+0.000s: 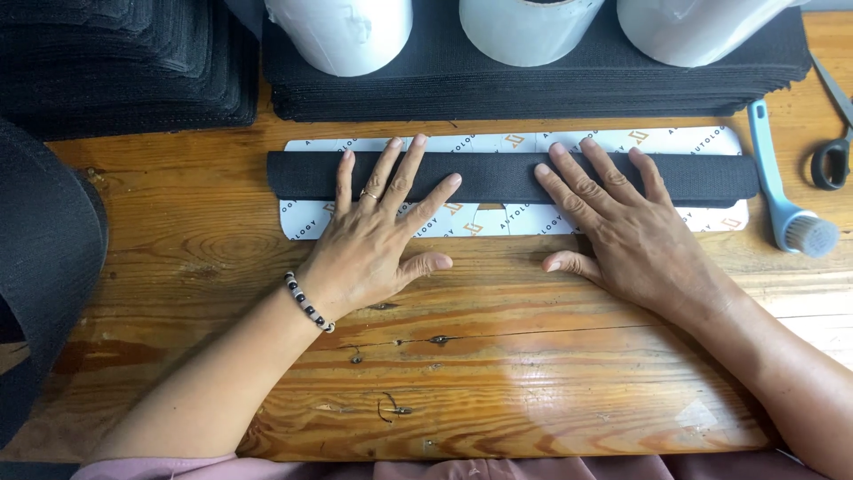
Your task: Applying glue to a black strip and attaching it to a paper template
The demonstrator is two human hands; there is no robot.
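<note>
Both hands are lying flat with fingers spread: the left hand, wearing a ring and a black-and-white bead bracelet, is pressing its fingers on the long black strip of woven fabric, gripping nothing, and the right hand is pressing the same strip further along, also gripping nothing. This strip is lying lengthwise across a long white printed card on the worn wooden counter. Behind it a stack of black fabric sheets is carrying three white rolls. A light blue brush with grey bristles is resting just beside the card's right end, with black-handled scissors near it.
</note>
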